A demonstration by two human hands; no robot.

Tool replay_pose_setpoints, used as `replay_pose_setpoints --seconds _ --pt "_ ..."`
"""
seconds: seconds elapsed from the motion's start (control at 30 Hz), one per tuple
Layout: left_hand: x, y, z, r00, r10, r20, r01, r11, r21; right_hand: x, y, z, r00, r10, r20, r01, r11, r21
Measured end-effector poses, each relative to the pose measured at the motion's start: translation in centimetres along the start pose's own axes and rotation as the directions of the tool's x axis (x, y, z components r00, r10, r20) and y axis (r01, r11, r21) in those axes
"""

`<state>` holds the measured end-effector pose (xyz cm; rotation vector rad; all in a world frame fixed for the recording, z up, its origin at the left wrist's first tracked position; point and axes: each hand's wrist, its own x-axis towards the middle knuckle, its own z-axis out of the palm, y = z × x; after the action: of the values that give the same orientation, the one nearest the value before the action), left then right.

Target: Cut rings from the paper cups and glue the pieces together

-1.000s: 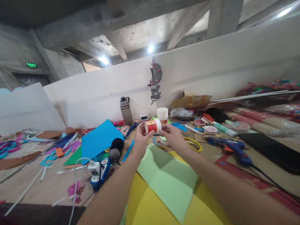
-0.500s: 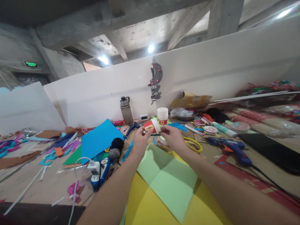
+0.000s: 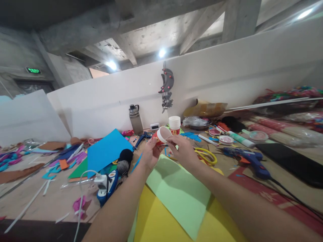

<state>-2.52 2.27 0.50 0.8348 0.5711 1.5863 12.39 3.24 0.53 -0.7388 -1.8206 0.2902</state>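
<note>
A small red-and-white paper cup is held up over the table, its open mouth turned towards me. My left hand grips its side from below with curled fingers. My right hand pinches the cup's rim with thumb and forefinger. Under both forearms lies a light green sheet on top of a yellow sheet.
A stack of white paper cups, a grey water bottle, a blue sheet, yellow-handled scissors, a blue glue gun, yarn balls and scattered foam scraps crowd the table. A white wall stands behind.
Both hands have turned the cup from lying sideways, label showing, so that its open mouth faces me. The hands have dropped slightly and come closer together.
</note>
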Motion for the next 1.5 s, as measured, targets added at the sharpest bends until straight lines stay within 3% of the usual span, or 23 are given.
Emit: replay_pose_setpoints --seconds 0.17,0.3,0.43,0.53,0.67,0.77,0.83,0.9,0.97,1.1,1.2,1.27,1.37,1.5 --pt "0.3 0.3 -0.3 0.998 0.058 -0.002 -0.058 0.998 0.013 0.1 -0.4 0.0 0.999 0.020 0.040 -0.023 0.997 0.080" --pt "0.4 0.3 -0.5 0.998 0.056 -0.029 -0.056 0.998 0.003 0.4 -0.2 -0.2 0.982 0.187 -0.011 -0.182 0.968 0.171" --pt "0.2 0.4 -0.4 0.999 0.039 -0.019 -0.040 0.999 -0.030 0.8 0.4 -0.4 0.933 0.346 -0.098 -0.305 0.906 0.292" --pt "-0.1 0.5 0.0 0.999 0.051 0.000 -0.051 0.999 0.006 1.1 0.7 -0.4 0.900 0.434 -0.048 -0.375 0.824 0.425" --pt "-0.3 0.5 0.5 0.988 0.136 0.076 -0.147 0.975 0.164 1.2 0.7 -0.6 0.847 0.522 0.106 -0.492 0.692 0.527" --pt "-0.2 0.8 0.3 0.974 0.202 0.100 -0.223 0.924 0.309 1.4 0.8 -1.0 0.785 0.600 0.155 -0.576 0.615 0.538" --pt "-0.1 1.3 -0.2 0.964 0.204 0.170 -0.262 0.836 0.482 1.7 1.2 -1.4 0.740 0.641 0.205 -0.637 0.569 0.519" --pt "-0.1 1.8 -0.7 0.953 0.145 0.264 -0.290 0.682 0.672 2.0 1.7 -1.8 0.706 0.645 0.294 -0.694 0.544 0.472" --pt "-0.1 2.2 -1.0 0.937 0.133 0.323 -0.340 0.559 0.756 2.2 1.9 -2.4 0.694 0.589 0.414 -0.720 0.568 0.399" --pt "-0.2 2.3 -1.0 0.905 0.164 0.394 -0.426 0.394 0.815 2.1 1.6 -3.3 0.659 0.403 0.635 -0.660 0.715 0.232" --pt "-0.4 1.9 -0.7 0.886 0.172 0.431 -0.464 0.332 0.821 1.7 1.0 -3.5 0.628 0.335 0.702 -0.587 0.797 0.145" --pt "-0.6 1.8 -0.6 0.874 0.173 0.453 -0.485 0.308 0.818 1.5 0.7 -3.3 0.634 0.307 0.710 -0.526 0.844 0.104" --pt "-0.9 1.9 -0.4 0.855 0.236 0.461 -0.517 0.341 0.785 1.3 0.5 -3.1 0.661 0.256 0.706 -0.412 0.910 0.055" --pt "-0.5 2.3 -0.4 0.850 0.421 0.317 -0.515 0.532 0.672 1.3 0.1 -3.1 0.675 0.195 0.711 -0.337 0.939 0.063"
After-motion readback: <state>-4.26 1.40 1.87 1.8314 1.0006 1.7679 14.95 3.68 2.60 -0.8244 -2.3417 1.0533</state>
